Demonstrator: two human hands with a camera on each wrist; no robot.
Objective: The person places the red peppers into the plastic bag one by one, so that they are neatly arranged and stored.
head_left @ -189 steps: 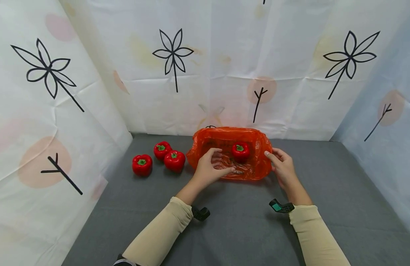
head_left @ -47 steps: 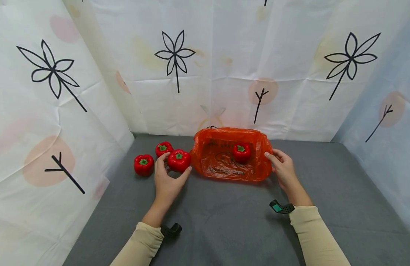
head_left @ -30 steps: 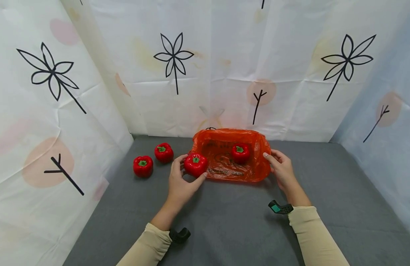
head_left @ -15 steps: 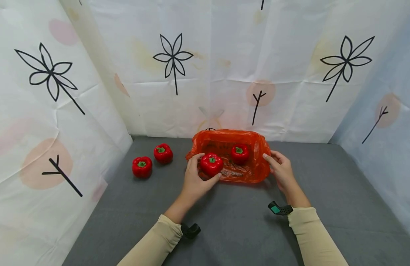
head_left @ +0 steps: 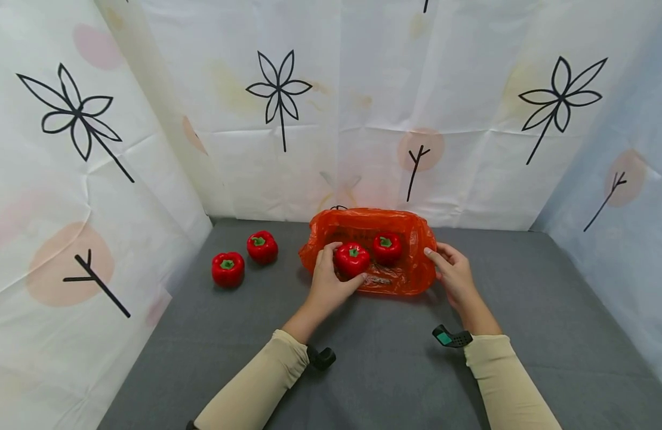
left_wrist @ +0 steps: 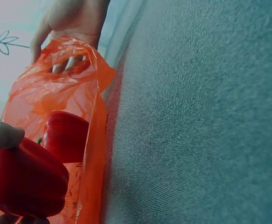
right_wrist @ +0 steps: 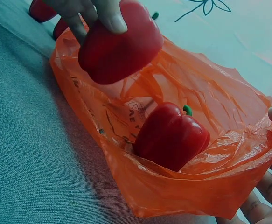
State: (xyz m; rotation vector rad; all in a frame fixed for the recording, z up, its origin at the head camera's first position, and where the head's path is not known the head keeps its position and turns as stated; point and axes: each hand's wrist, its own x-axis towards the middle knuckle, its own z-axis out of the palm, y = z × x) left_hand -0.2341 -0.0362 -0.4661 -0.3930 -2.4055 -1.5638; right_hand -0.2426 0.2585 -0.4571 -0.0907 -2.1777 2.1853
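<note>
My left hand (head_left: 328, 286) grips a red bell pepper (head_left: 352, 260), thumb on the near side and fingers round the far side. This pepper (right_wrist: 122, 44) hangs over the open orange plastic bag (head_left: 324, 230), higher than the second bell pepper (right_wrist: 173, 137) that sits inside. Both peppers show green stems. At the bag's right end, my right hand (head_left: 456, 275) pinches the rim between thumb and fingers. The left wrist view shows that hand's fingers (left_wrist: 75, 65) behind the thin plastic.
Two more red bell peppers, a nearer one (head_left: 228, 270) and a farther one (head_left: 262, 247), stand left of the bag on the grey tabletop (head_left: 395, 370). A white printed cloth (head_left: 363, 173) rises right behind the bag, with cloth at both sides too.
My left hand, earlier over the bag without a pepper, has gripped one from the group on the left and carried it rightward over the bag. My right hand has stayed at the bag's rim.
</note>
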